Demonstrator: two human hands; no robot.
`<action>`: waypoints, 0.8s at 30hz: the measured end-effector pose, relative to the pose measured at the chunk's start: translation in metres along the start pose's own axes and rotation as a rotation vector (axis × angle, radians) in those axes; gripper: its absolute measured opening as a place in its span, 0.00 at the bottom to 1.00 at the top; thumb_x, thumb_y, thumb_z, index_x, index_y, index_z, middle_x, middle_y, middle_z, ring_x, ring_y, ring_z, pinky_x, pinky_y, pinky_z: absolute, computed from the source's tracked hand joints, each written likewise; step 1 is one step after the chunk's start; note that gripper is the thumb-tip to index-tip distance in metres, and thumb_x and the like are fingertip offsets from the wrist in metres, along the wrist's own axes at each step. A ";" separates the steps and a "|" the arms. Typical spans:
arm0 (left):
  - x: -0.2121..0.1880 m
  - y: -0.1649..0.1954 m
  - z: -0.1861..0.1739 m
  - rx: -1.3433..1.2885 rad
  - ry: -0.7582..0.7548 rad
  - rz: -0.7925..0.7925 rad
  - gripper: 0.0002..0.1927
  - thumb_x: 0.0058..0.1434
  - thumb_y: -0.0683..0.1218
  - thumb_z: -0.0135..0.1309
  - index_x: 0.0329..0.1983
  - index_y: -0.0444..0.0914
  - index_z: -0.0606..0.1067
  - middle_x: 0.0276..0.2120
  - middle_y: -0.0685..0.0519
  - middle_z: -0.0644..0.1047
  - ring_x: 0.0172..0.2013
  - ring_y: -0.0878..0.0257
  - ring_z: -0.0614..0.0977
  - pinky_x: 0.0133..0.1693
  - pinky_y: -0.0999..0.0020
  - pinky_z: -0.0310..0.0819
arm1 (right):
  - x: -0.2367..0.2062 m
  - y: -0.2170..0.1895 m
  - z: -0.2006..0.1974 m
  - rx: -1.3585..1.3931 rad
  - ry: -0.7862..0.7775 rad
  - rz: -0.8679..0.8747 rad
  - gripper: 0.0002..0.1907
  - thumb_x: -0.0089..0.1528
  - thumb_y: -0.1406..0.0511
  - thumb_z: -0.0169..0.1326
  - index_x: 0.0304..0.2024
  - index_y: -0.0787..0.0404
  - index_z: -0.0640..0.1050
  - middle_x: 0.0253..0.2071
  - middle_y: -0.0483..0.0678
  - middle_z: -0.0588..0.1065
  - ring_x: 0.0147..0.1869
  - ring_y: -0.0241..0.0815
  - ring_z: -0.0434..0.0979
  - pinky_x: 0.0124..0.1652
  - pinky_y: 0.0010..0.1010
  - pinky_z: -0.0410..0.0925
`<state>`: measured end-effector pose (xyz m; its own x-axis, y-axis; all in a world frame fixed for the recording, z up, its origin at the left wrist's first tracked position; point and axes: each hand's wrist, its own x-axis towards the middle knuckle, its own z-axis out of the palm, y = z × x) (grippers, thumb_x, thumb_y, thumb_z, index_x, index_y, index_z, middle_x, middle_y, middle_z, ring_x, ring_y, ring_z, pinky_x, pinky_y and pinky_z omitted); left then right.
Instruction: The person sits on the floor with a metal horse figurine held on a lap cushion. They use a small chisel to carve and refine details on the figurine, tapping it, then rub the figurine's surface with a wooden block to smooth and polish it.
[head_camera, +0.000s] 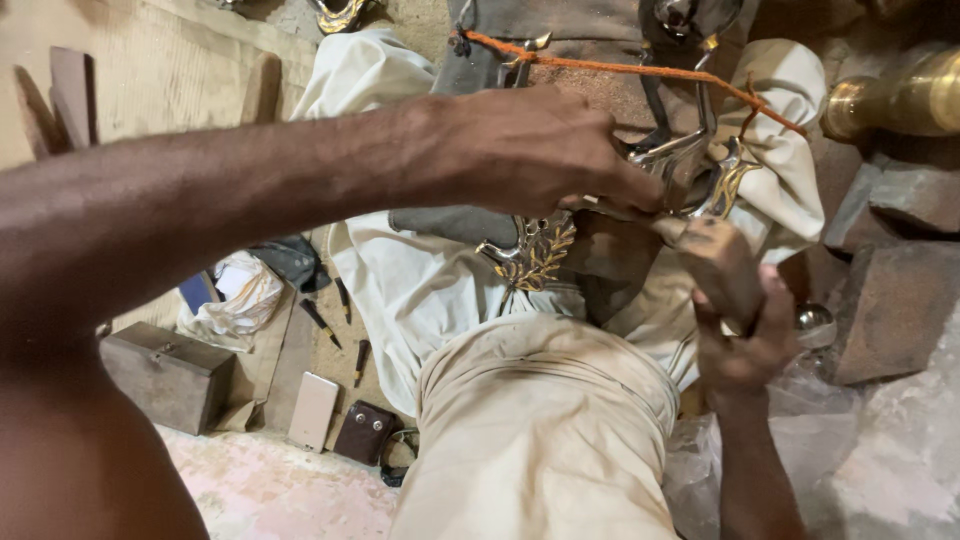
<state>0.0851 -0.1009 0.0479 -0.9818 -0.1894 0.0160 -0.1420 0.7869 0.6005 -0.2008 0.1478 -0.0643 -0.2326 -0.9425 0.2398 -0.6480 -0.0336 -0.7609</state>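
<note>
Two bare hands worked on a shiny metal piece (690, 160) with curly gold leaf shapes. It lay on a creamy white cloth (420, 290) spread over the person's lap. The left hand (540, 150) reached across and pinched the silver part tight with its fingertips. The right hand (745, 340), just below the metal piece, was wrapped around a brown wooden block (725, 265) that looked rough and worn. The block's long side pointed up toward the metal piece, and its top end touched it. An orange string (620, 68) ran above the metal piece. Far left of the metal piece, a grey metal box (165, 375) sat shut on the floor, so I could not see what was inside.
</note>
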 end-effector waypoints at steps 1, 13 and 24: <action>-0.004 -0.002 0.001 -0.025 0.027 0.003 0.18 0.62 0.35 0.51 0.54 0.43 0.73 0.28 0.44 0.81 0.30 0.49 0.85 0.29 0.45 0.75 | 0.002 -0.001 -0.003 -0.063 -0.049 -0.035 0.31 0.68 0.67 0.69 0.66 0.69 0.67 0.50 0.55 0.75 0.51 0.39 0.76 0.52 0.29 0.73; -0.041 0.010 0.039 -0.212 0.497 -0.248 0.28 0.66 0.27 0.42 0.63 0.45 0.69 0.51 0.44 0.82 0.30 0.60 0.87 0.26 0.69 0.79 | 0.099 0.038 -0.060 -0.003 -0.366 0.082 0.06 0.72 0.70 0.59 0.47 0.67 0.75 0.33 0.50 0.76 0.32 0.39 0.77 0.35 0.28 0.70; -0.041 0.043 0.108 -0.275 1.250 -0.579 0.25 0.68 0.32 0.55 0.66 0.40 0.67 0.43 0.50 0.83 0.45 0.60 0.89 0.47 0.67 0.89 | 0.218 -0.063 -0.035 -0.216 -0.540 -0.315 0.09 0.70 0.74 0.57 0.52 0.69 0.74 0.38 0.55 0.76 0.36 0.45 0.79 0.37 0.33 0.71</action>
<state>0.1056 0.0040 -0.0135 -0.0129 -0.9474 0.3197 -0.3101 0.3078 0.8995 -0.2367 -0.0442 0.0569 0.3514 -0.9348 0.0525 -0.7696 -0.3203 -0.5523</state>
